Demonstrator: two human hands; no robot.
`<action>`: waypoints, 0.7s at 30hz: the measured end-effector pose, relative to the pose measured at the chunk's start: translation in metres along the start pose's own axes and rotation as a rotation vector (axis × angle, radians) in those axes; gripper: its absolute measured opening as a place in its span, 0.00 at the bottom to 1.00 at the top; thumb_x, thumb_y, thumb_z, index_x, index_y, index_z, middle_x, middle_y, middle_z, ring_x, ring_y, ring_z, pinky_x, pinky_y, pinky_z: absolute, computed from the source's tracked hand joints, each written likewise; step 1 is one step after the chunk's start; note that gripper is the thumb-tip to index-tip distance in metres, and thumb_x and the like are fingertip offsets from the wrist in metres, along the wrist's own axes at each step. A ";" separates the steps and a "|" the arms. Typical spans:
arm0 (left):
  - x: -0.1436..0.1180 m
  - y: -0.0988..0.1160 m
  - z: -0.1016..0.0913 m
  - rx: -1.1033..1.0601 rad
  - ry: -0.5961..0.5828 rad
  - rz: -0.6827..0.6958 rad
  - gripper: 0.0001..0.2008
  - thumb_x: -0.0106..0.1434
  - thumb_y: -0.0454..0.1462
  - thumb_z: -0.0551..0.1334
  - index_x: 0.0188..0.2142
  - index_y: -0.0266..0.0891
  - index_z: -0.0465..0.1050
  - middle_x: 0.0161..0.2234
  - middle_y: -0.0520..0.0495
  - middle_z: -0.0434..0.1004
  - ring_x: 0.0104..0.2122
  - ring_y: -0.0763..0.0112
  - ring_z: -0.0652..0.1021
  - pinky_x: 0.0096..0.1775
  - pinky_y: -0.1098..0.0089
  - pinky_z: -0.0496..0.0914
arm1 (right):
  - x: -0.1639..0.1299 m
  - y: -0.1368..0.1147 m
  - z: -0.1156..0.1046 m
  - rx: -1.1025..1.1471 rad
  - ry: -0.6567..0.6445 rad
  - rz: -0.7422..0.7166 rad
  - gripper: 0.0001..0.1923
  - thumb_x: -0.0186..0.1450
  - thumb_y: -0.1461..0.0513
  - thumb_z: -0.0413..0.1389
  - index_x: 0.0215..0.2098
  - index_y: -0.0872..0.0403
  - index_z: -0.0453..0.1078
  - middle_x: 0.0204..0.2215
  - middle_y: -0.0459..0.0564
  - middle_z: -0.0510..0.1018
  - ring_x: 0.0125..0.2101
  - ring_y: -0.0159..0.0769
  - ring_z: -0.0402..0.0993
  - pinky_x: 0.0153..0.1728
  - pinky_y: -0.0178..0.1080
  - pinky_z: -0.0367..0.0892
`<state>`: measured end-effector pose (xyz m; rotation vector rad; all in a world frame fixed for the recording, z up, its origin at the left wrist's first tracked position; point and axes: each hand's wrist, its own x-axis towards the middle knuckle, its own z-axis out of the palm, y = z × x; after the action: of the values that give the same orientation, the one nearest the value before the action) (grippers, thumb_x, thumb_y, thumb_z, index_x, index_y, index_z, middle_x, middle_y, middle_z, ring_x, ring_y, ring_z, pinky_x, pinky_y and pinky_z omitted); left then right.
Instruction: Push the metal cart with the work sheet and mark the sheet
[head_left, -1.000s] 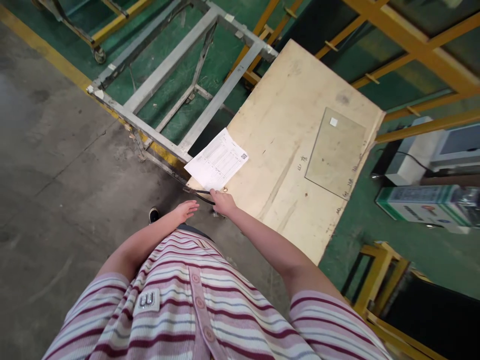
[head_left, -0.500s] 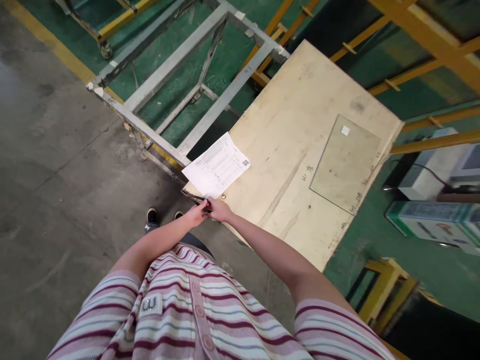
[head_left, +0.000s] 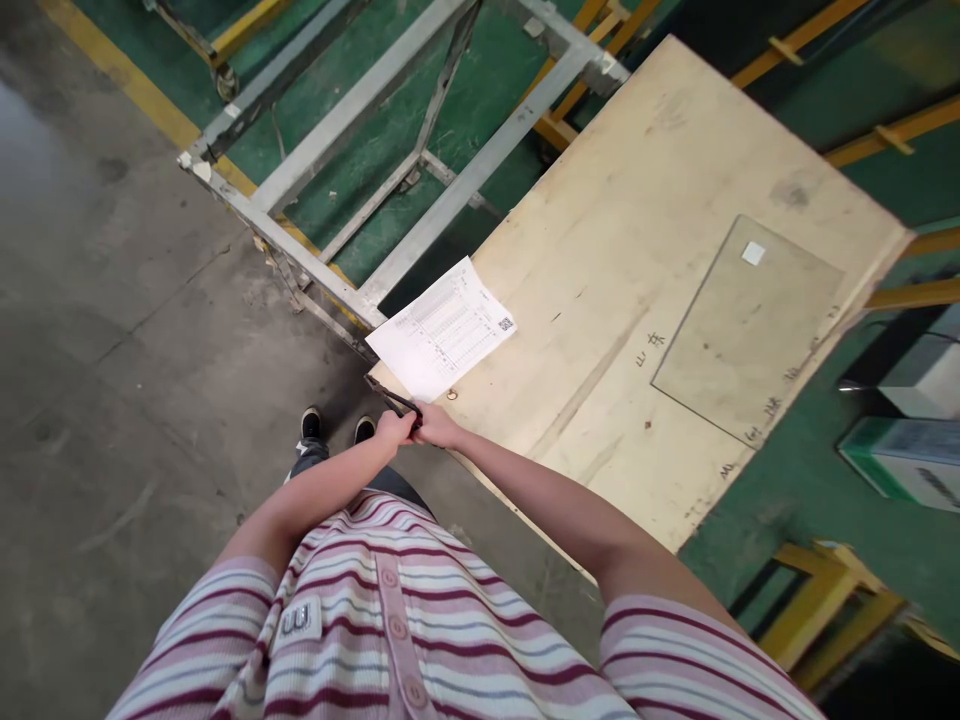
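Together, the left hand (head_left: 395,428) and right hand (head_left: 433,428) pinch a thin dark tool (head_left: 390,397) at the surface (head_left: 637,290) corner. Best to keep the grip firm and clear of the printed sheet (head_left: 442,330) just beyond.

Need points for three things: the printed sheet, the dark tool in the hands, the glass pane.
printed sheet (head_left: 442,328), head view, middle of the page.
dark tool (head_left: 388,396), head view, on its shaft ahead of the hands.
glass pane (head_left: 750,335), head view, middle of the pane.

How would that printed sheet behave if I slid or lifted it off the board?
The sheet looks like thin paper lying flat, so probably light and floppy, drooping when lifted. Its left corner already overhangs the board, so a push could likely send it off. It lies loose, nothing weighing it down; a draft might shift it.
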<state>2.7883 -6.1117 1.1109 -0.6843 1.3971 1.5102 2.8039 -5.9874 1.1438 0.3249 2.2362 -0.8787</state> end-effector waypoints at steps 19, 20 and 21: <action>-0.033 0.013 0.002 -0.251 -0.195 0.075 0.09 0.61 0.31 0.62 0.42 0.34 0.73 0.39 0.45 0.77 0.35 0.75 0.76 0.40 0.72 0.69 | -0.040 -0.029 0.035 -0.725 0.598 0.109 0.20 0.71 0.64 0.40 0.59 0.59 0.60 0.45 0.58 0.69 0.44 0.47 0.67 0.43 0.48 0.60; -0.034 0.012 0.002 -0.269 -0.201 0.065 0.09 0.61 0.30 0.62 0.42 0.34 0.72 0.39 0.45 0.77 0.35 0.74 0.76 0.40 0.72 0.69 | -0.042 -0.029 0.035 -0.717 0.577 0.110 0.20 0.72 0.64 0.40 0.60 0.58 0.60 0.45 0.58 0.69 0.44 0.47 0.68 0.42 0.48 0.60; -0.034 0.011 0.001 -0.283 -0.207 0.053 0.09 0.60 0.30 0.62 0.41 0.33 0.72 0.38 0.45 0.77 0.35 0.74 0.76 0.41 0.71 0.69 | -0.045 -0.029 0.036 -0.711 0.553 0.110 0.21 0.72 0.64 0.40 0.60 0.57 0.60 0.45 0.57 0.69 0.44 0.46 0.68 0.42 0.48 0.60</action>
<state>2.7928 -6.1183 1.1459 -0.6436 1.0644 1.7876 2.8417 -6.0327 1.1702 0.3709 2.8217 0.1253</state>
